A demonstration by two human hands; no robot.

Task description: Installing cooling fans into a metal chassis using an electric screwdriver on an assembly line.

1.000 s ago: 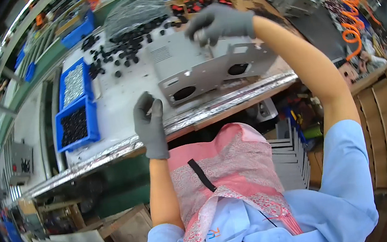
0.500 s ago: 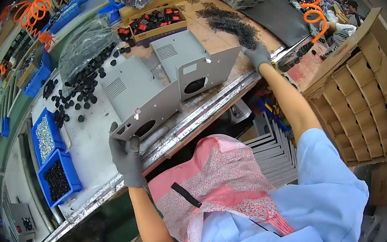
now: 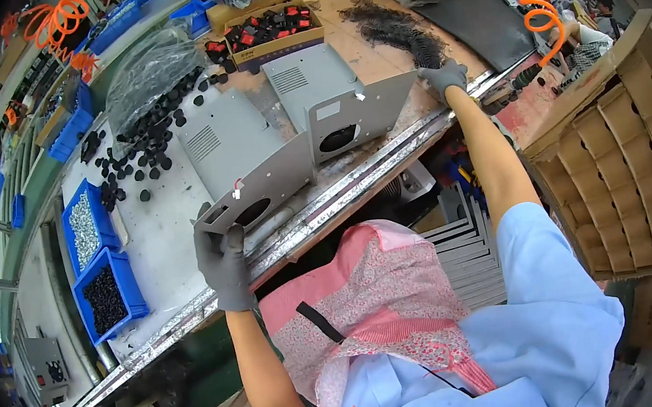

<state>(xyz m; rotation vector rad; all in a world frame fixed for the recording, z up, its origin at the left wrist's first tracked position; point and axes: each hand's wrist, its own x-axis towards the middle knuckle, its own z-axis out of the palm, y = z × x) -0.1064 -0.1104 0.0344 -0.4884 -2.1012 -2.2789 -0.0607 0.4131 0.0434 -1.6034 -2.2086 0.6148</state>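
Two grey sheet-metal housings stand side by side on the bench, each with a slotted top and a round hole in its upright panel. My gloved left hand (image 3: 223, 262) grips the near left corner of the left housing (image 3: 236, 145), thumb in front and fingers partly behind the panel. At the far right, my gloved right hand (image 3: 445, 79) is beside the right end of the other housing (image 3: 316, 77). Its bent fingers meet the near end of a heap of black wire guards (image 3: 394, 32); whether they hold a guard or the panel edge is hidden.
Loose black caps (image 3: 148, 148) lie left of the housings, near blue bins of silver screws (image 3: 85, 229) and black screws (image 3: 106, 300). A carton of red-and-black parts (image 3: 277, 40) stands behind. An orange coiled hose (image 3: 538, 10) hangs right, above a cardboard divider box (image 3: 620, 175).
The whole view has shifted slightly, carrying the bench scene a little to the right. Both hands keep nearly the same places; the right one sits slightly farther up against the wire guards.
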